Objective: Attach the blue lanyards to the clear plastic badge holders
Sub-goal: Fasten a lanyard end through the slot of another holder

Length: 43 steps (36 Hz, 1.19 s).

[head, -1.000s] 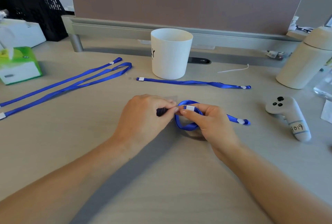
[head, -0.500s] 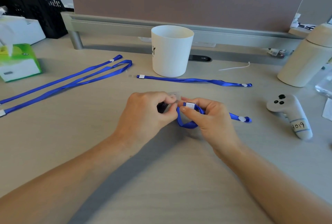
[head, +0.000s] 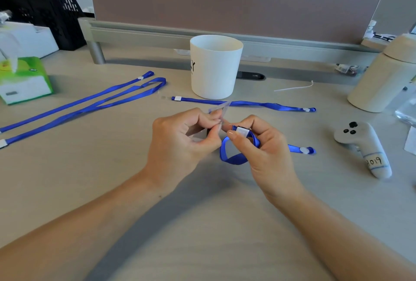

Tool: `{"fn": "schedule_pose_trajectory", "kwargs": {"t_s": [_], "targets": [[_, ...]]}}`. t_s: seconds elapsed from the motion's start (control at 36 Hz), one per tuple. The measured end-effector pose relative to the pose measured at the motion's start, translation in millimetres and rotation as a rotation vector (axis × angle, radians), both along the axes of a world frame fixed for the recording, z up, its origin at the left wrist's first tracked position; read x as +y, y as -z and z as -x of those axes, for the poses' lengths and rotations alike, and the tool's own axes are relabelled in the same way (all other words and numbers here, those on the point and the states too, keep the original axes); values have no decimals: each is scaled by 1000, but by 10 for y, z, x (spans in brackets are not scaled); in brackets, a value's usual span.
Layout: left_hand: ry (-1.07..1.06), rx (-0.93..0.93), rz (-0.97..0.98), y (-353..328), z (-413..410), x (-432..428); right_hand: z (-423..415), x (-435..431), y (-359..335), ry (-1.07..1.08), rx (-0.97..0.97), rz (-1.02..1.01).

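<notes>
My left hand pinches a small clear plastic badge holder, lifted a little above the desk and tilted up. My right hand pinches the white-tabbed end of a blue lanyard; the strap loops below the fingers and its far end trails right on the desk to a white fastener. The tab end touches the lower edge of the holder. Another blue lanyard lies straight in front of the white cup. Two more blue lanyards stretch across the left of the desk.
A white cup stands behind my hands. A grey game controller lies at right, a cream bottle behind it. A green tissue box and a black mesh rack sit far left. A partition rail runs along the back.
Both hands have lifted slightly off the desk. My left hand has raised and tilted the clear holder upward, and my right hand has brought the lanyard's tabbed end up to it.
</notes>
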State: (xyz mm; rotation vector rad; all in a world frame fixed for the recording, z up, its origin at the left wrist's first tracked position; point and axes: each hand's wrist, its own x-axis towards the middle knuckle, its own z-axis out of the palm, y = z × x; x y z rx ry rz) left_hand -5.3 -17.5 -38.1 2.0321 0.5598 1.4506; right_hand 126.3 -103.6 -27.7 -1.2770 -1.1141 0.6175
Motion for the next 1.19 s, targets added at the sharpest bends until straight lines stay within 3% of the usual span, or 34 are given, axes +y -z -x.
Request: {"fn": "schedule_pose_trajectory", "kwargs": {"t_s": [0.33, 0.64, 0.86, 1.06, 1.19], "targets": [[30, -26, 9, -21, 3, -17, 31, -11, -46, -72, 35, -23], [103, -113, 185, -22, 3, 37, -13, -7, -43, -136, 50, -63], [-52, 155, -52, -45, 23, 142, -71, -1, -39, -147, 39, -50], [188, 264, 105, -36, 116, 253, -122, 6, -1, -174, 51, 46], [118, 296, 26, -56, 149, 292, -177, 46, 40, -149, 64, 102]]}}
